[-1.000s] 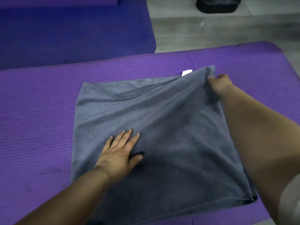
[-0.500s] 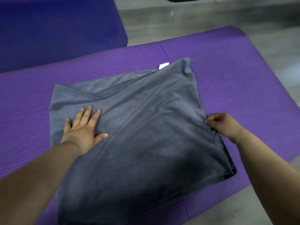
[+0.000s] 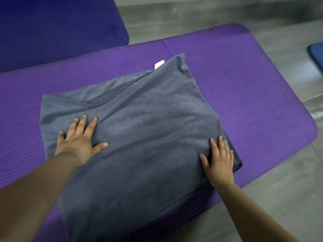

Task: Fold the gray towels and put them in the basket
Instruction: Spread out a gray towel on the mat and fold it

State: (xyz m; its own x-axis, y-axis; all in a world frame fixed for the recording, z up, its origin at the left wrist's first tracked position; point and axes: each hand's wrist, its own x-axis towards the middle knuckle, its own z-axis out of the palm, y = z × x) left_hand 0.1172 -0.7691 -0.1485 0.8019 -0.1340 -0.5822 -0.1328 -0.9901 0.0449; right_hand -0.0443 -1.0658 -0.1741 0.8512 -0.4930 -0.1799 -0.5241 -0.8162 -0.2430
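A gray towel (image 3: 148, 130), folded double, lies spread on the purple mat (image 3: 244, 88). A white label (image 3: 159, 64) sticks out at its far edge. My left hand (image 3: 80, 138) rests flat on the towel's left part, fingers straight and spread. My right hand (image 3: 218, 158) lies flat on the towel near its right edge, fingers straight. The upper layer sits a little askew, so a strip of the lower layer shows along the far left edge. No basket is in view.
A dark blue mat (image 3: 57, 28) lies at the far left, beyond the purple one. Gray floor (image 3: 279, 198) surrounds the mats at the right and front. A blue object's corner (image 3: 316, 55) shows at the right edge.
My right hand let go of the towel's far right corner, slid back along the right edge and now lies flat on it. My left hand shifted left across the towel.
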